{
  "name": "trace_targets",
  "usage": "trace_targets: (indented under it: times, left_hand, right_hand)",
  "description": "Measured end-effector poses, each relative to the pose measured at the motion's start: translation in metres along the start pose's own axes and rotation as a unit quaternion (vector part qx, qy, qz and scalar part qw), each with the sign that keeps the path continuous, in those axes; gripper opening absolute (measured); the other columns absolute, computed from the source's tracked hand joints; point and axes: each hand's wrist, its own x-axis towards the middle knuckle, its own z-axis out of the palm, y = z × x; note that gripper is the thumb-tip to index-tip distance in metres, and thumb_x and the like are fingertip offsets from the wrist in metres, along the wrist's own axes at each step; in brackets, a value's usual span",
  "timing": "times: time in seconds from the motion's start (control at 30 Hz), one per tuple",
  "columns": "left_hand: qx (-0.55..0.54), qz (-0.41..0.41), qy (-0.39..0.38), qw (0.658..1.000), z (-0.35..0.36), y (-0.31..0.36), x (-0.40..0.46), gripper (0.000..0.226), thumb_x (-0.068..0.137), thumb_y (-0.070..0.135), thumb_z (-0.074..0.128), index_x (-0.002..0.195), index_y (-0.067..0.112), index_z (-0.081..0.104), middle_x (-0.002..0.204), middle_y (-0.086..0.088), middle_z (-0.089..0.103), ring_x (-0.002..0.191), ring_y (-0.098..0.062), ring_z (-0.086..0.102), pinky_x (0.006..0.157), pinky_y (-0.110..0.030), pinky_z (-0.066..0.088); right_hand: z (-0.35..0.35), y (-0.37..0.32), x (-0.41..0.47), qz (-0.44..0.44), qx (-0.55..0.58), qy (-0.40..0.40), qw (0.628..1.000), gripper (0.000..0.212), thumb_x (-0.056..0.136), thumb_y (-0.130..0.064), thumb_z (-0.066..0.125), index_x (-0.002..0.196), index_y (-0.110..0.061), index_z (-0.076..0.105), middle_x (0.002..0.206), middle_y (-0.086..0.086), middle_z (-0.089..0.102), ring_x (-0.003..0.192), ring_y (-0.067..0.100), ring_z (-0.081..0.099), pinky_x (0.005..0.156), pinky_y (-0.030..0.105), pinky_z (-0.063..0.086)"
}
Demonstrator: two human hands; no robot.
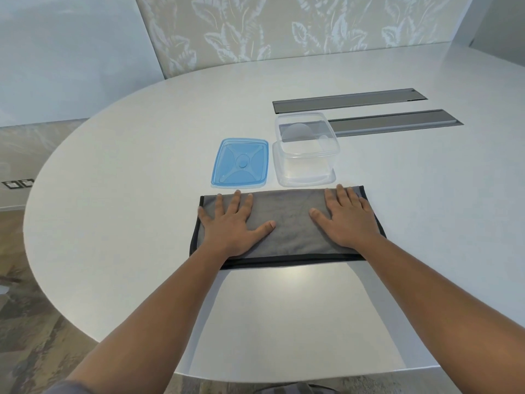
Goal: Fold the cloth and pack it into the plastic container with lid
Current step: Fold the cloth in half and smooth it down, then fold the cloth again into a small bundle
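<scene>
A grey cloth (289,223) with black edging lies folded into a long rectangle on the white table (127,223). My left hand (231,223) rests flat on its left part, fingers spread. My right hand (348,220) presses flat on its right part, fingers spread too. Neither hand grips anything. Just beyond the cloth stands a clear plastic container (305,150), open and with nothing in it. Its blue lid (241,163) lies flat on the table to the container's left.
Two long grey metal cable hatches (349,99) (395,122) are set into the tabletop behind the container. The table's rounded edge curves along the left and front. Patterned wall panels stand at the back.
</scene>
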Motion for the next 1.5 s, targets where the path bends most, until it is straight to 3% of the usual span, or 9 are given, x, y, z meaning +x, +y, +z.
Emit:
trace_targets:
  times: [0.27, 0.33, 0.43, 0.67, 0.8, 0.97, 1.2, 1.3, 1.5]
  left_hand:
    - [-0.025, -0.021, 0.079, 0.996, 0.003, -0.029, -0.016, 0.085, 0.089, 0.084, 0.016, 0.160, 0.039, 0.026, 0.172, 0.006, 0.017, 0.160, -0.027, 0.007, 0.123, -0.059, 0.000]
    - [-0.046, 0.018, 0.188, 0.981, 0.008, -0.030, -0.021, 0.063, 0.100, 0.067, 0.027, 0.137, 0.030, 0.061, 0.156, 0.003, 0.051, 0.149, -0.026, 0.038, 0.122, -0.052, 0.016]
    - [-0.064, 0.075, 0.303, 0.948, 0.015, -0.033, -0.023, 0.046, 0.101, 0.048, 0.042, 0.099, 0.019, 0.077, 0.115, 0.004, 0.075, 0.115, -0.021, 0.066, 0.105, -0.043, 0.041]
    - [-0.056, 0.012, 0.142, 0.988, 0.011, -0.041, -0.022, 0.057, 0.101, 0.060, 0.036, 0.148, 0.031, 0.050, 0.161, 0.005, 0.042, 0.149, -0.023, 0.034, 0.120, -0.049, 0.027]
    - [-0.052, -0.024, 0.105, 0.993, 0.009, -0.040, -0.028, 0.068, 0.099, 0.069, 0.025, 0.157, 0.035, 0.033, 0.170, -0.004, 0.020, 0.155, -0.030, 0.014, 0.122, -0.052, 0.018]
    - [-0.228, -0.114, 0.116, 0.960, -0.008, -0.043, -0.023, 0.058, 0.101, 0.050, 0.046, 0.149, 0.017, 0.045, 0.161, -0.016, 0.032, 0.144, -0.042, 0.033, 0.116, -0.051, 0.031]
    - [-0.291, -0.188, 0.081, 0.935, -0.039, -0.062, -0.019, 0.033, 0.091, 0.029, 0.064, 0.115, 0.009, 0.052, 0.109, -0.009, 0.058, 0.097, -0.029, 0.054, 0.081, -0.036, 0.046]
    - [-0.263, -0.196, 0.056, 0.943, -0.037, -0.067, -0.018, 0.029, 0.084, 0.029, 0.068, 0.094, 0.008, 0.050, 0.086, -0.004, 0.055, 0.083, -0.027, 0.054, 0.062, -0.033, 0.040]
    - [-0.265, -0.195, 0.048, 0.943, -0.036, -0.071, -0.016, 0.042, 0.080, 0.040, 0.075, 0.096, 0.003, 0.062, 0.092, -0.011, 0.069, 0.089, -0.031, 0.067, 0.066, -0.035, 0.049]
  right_hand:
    - [0.002, 0.009, -0.010, -0.023, 0.050, 0.155, 0.986, 0.072, 0.098, -0.060, 0.024, 0.143, -0.012, 0.055, 0.157, 0.009, 0.048, 0.150, 0.025, 0.033, 0.122, 0.046, 0.019]
    - [0.003, 0.007, -0.014, -0.038, 0.044, 0.185, 0.981, 0.063, 0.099, -0.052, 0.029, 0.127, -0.011, 0.067, 0.145, 0.006, 0.061, 0.141, 0.023, 0.046, 0.119, 0.045, 0.022]
    - [0.004, 0.003, -0.020, -0.051, 0.010, 0.175, 0.983, 0.053, 0.099, -0.048, 0.034, 0.105, -0.014, 0.073, 0.131, 0.004, 0.069, 0.127, 0.021, 0.057, 0.118, 0.044, 0.024]
    - [0.003, 0.020, -0.026, -0.049, -0.003, 0.051, 0.997, 0.073, 0.101, -0.066, 0.023, 0.161, -0.025, 0.027, 0.171, 0.002, 0.019, 0.158, 0.024, 0.012, 0.125, 0.044, 0.013]
    - [0.001, 0.023, -0.028, -0.049, 0.024, 0.061, 0.997, 0.072, 0.101, -0.066, 0.023, 0.159, -0.024, 0.032, 0.170, 0.004, 0.023, 0.158, 0.026, 0.013, 0.125, 0.045, 0.014]
    - [-0.004, 0.004, -0.034, -0.047, 0.110, 0.101, 0.988, 0.068, 0.101, -0.056, 0.034, 0.151, -0.012, 0.047, 0.165, 0.010, 0.034, 0.155, 0.028, 0.022, 0.124, 0.044, 0.019]
    - [-0.025, -0.081, -0.039, -0.055, 0.589, -0.003, 0.806, 0.058, 0.106, -0.027, 0.046, 0.161, -0.026, 0.029, 0.167, -0.011, 0.028, 0.151, 0.003, 0.025, 0.125, 0.031, 0.019]
    - [-0.025, -0.104, -0.033, -0.052, 0.646, -0.022, 0.762, 0.068, 0.101, -0.029, 0.041, 0.164, -0.021, 0.017, 0.170, -0.008, 0.018, 0.154, 0.006, 0.017, 0.128, 0.036, 0.014]
    - [-0.011, -0.126, -0.027, -0.039, 0.675, -0.037, 0.736, 0.073, 0.099, -0.031, 0.038, 0.164, -0.018, 0.008, 0.172, -0.007, 0.010, 0.155, 0.005, 0.010, 0.124, 0.028, 0.010]
